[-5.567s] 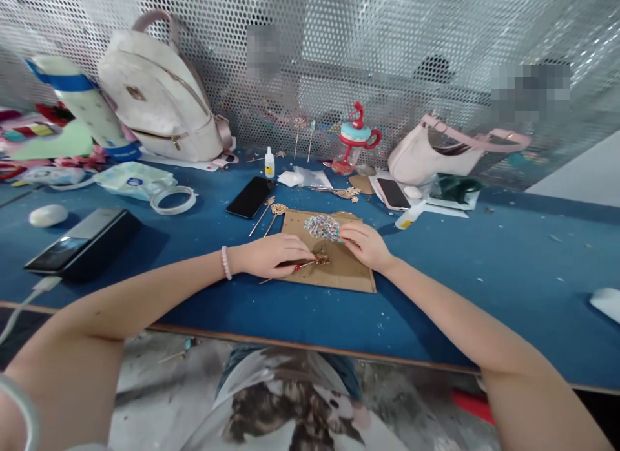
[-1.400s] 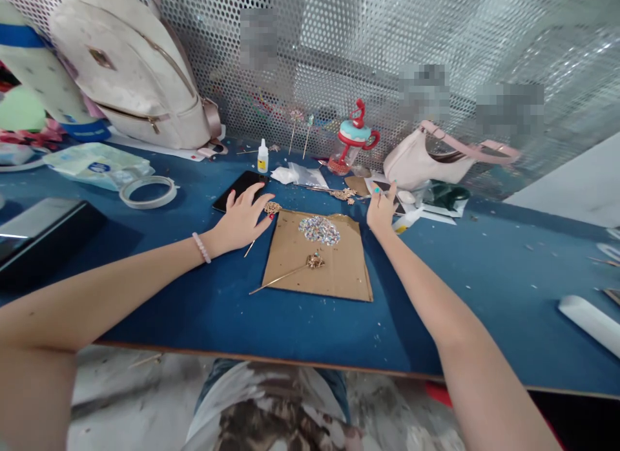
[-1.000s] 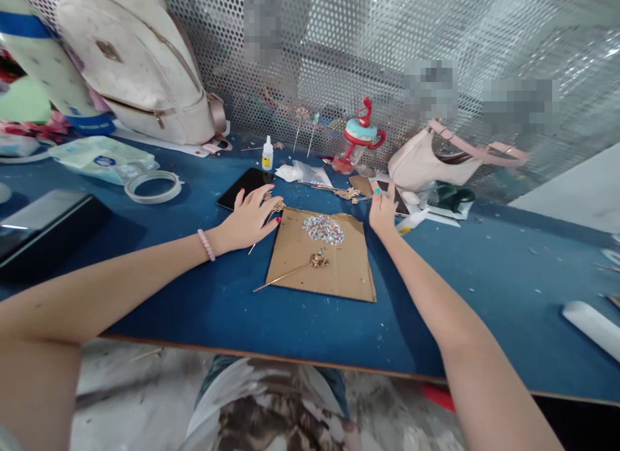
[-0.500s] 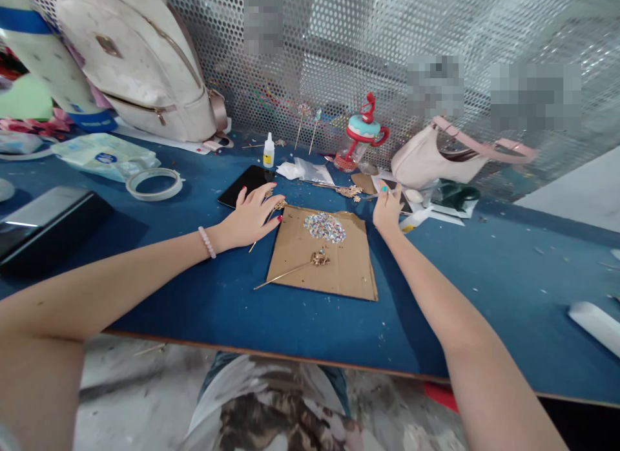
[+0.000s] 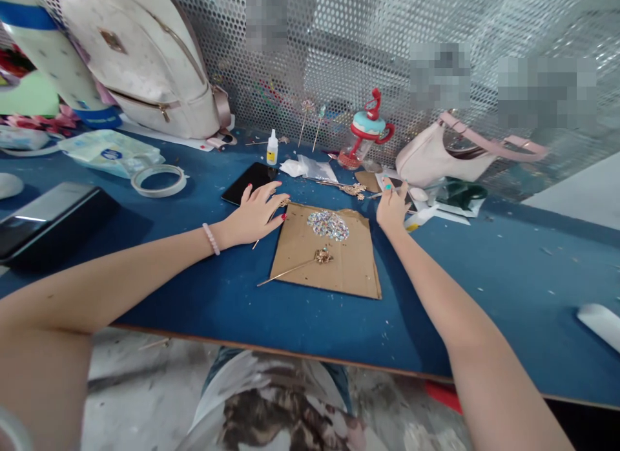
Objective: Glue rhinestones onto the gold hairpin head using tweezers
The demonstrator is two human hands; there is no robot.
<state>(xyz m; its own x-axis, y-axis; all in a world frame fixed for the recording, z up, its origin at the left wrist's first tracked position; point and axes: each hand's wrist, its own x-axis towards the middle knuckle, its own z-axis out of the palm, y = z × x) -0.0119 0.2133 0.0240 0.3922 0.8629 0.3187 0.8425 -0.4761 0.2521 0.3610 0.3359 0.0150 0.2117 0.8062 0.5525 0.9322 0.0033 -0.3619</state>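
Note:
My left hand (image 5: 254,214) lies palm down with fingers spread, between the black phone (image 5: 249,183) and the cardboard's left edge; a thin stick partly shows beneath it. My right hand (image 5: 393,204) is bent at the fingers beyond the cardboard's right corner, near a thin tool (image 5: 376,195); whether it grips the tool is too small to tell. On the cardboard (image 5: 295,270) are a pile of shiny rhinestones (image 5: 328,225) and a gold hairpin (image 5: 323,255), its stem pointing left past the edge. More gold ornaments (image 5: 355,190) lie behind the cardboard.
Behind are a glue bottle (image 5: 272,148), a plastic bag (image 5: 317,169), a red-handled cup (image 5: 363,137) and a pink handbag (image 5: 443,157). At left stand a tape roll (image 5: 159,181), a black box (image 5: 58,221) and a backpack (image 5: 145,63). A metal mesh (image 5: 339,44) rises behind.
The view has shifted slightly, so the table's contents appear a little further right. Both hands stay in nearly the same places.

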